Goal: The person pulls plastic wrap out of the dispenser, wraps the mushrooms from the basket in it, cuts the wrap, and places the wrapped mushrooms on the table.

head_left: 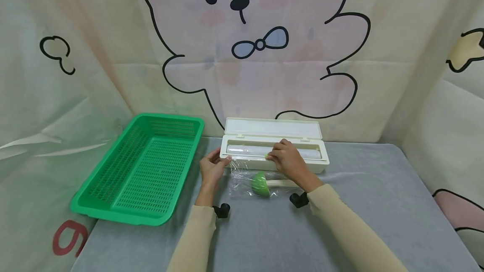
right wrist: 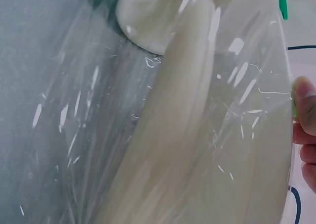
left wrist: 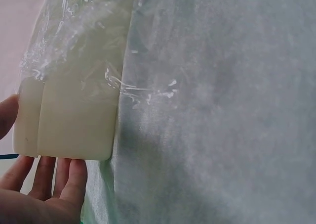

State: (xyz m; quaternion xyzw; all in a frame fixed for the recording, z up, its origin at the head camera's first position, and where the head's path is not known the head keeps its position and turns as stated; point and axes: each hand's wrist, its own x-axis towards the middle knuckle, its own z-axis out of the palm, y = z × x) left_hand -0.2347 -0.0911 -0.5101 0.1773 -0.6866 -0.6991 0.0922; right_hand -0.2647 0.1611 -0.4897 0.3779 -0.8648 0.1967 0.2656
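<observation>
A white cling film dispenser (head_left: 249, 164) stands with its lid up and a film roll (head_left: 242, 150) inside. My left hand (head_left: 211, 169) grips its left end, thumb on the upper edge and fingers against the end wall, as the left wrist view shows. My right hand (head_left: 289, 160) pinches a small yellow-green slide cutter (head_left: 266, 156) on the front edge. Clear film (head_left: 240, 179) hangs from that edge over an object with a rounded green head (head_left: 260, 184) and a cream handle (right wrist: 173, 95). My right forearm hides the handle's far end in the head view.
A green perforated plastic basket (head_left: 180, 175) stands left of the dispenser, overhanging the table's left edge. The table has a grey cloth cover (head_left: 264, 238). Behind it hangs a printed curtain (head_left: 302, 87) with a cartoon bear.
</observation>
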